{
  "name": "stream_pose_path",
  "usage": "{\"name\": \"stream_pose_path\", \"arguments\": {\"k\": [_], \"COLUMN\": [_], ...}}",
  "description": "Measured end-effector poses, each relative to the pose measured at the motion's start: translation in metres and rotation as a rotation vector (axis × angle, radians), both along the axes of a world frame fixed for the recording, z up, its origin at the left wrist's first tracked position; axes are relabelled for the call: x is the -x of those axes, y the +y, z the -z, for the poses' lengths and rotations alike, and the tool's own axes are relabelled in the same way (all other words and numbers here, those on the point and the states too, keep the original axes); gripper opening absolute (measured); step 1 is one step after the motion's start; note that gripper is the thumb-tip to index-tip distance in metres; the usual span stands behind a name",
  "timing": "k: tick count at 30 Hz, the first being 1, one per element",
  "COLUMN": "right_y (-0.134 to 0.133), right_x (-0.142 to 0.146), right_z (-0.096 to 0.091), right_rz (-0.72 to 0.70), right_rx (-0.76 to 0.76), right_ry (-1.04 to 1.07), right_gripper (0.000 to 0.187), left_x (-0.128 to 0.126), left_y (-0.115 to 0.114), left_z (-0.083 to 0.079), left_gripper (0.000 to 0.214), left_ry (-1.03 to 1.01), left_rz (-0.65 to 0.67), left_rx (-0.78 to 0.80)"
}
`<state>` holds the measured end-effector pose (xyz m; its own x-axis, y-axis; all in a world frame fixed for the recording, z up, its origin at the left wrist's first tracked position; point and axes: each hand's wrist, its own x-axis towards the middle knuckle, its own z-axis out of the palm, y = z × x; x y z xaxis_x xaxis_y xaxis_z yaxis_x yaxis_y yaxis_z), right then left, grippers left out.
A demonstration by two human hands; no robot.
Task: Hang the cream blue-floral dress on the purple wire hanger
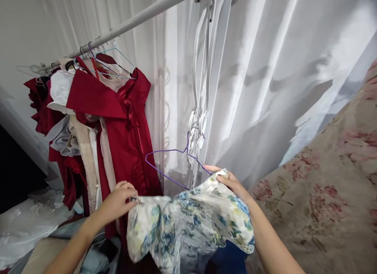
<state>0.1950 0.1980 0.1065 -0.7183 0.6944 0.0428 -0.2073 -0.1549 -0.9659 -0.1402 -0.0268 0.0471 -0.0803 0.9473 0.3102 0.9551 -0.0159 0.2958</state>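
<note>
A white dress with a blue and green floral print is stretched between my two hands at the bottom middle. My left hand pinches its left upper edge near the shoulder. At the other shoulder, my right hand grips the cloth with the thumb on top, its fingers behind by the hanger's right end. The purple wire hanger hangs from the white metal stand, its left arm bare. Its right arm runs down to the dress's right shoulder; whether it sits inside the cloth I cannot tell.
Red dresses and other garments hang on a white rail at the left. White curtains cover the back. A floral-printed cloth spreads at the right. Clear plastic wrapping and folded cloths lie at the lower left.
</note>
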Motion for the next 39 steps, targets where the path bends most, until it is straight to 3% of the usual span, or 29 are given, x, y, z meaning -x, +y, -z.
{"name": "stream_pose_path", "arguments": {"k": [3,6,10,13,17,20,23,25,28,31,33,35,36,37,39], "right_y": [-0.006,-0.01,-0.003,0.006,0.001,-0.02,-0.037,-0.04,-0.041,-0.055,-0.074,-0.096,-0.104,-0.11,-0.111], "right_x": [-0.003,0.001,0.006,0.007,-0.011,-0.04,-0.06,-0.061,-0.05,-0.037,-0.031,-0.027,-0.026,-0.024,-0.019], "right_z": [-0.004,-0.001,0.007,0.01,0.024,0.048,0.062,0.054,0.024,-0.001,-0.003,0.007,0.016,0.027,0.055], "right_rz": [-0.013,0.01,0.038,0.015,0.055,0.266,0.474,0.572,0.668,0.56,0.267,-0.051,-0.122,-0.114,0.082], "right_rx": [0.019,0.036,0.066,0.113,0.146,0.125,0.046,-0.041,-0.151,-0.323,-0.494,-0.643,-0.689,-0.713,-0.706], "right_ry": [0.002,0.023,0.06,0.065,0.069,0.104,0.03,0.038,0.08,0.078,0.071,0.064,0.067,0.069,0.056], "right_gripper": [0.049,0.05,0.051,0.048,0.058,0.062,0.052,0.049,0.054,0.057,0.062,0.065,0.065,0.062,0.05], "left_x": [0.045,0.063,0.037,0.006,-0.008,-0.006,-0.011,-0.02,-0.032,-0.031,-0.027,-0.025,-0.027,-0.031,-0.044], "left_y": [0.03,0.061,0.102,0.127,0.139,0.127,0.109,0.102,0.105,0.117,0.124,0.127,0.127,0.128,0.129], "left_z": [-0.007,-0.037,-0.082,-0.09,-0.069,-0.048,-0.041,-0.048,-0.063,-0.064,-0.05,-0.029,-0.017,-0.006,0.012], "left_gripper": [0.014,0.023,0.029,0.027,0.027,0.011,0.015,0.017,0.019,0.012,0.011,0.016,0.02,0.024,0.025], "left_ry": [0.057,0.039,-0.142,-0.279,-0.407,-0.483,-0.454,-0.354,-0.211,-0.223,-0.322,-0.431,-0.474,-0.511,-0.595], "left_rz": [-0.088,-0.141,-0.03,0.078,-0.018,-0.051,-0.019,-0.015,-0.064,-0.143,-0.183,-0.205,-0.209,-0.214,-0.22], "left_rx": [0.006,-0.154,-0.359,-0.295,-0.412,-0.476,-0.486,-0.488,-0.483,-0.459,-0.468,-0.495,-0.504,-0.514,-0.548]}}
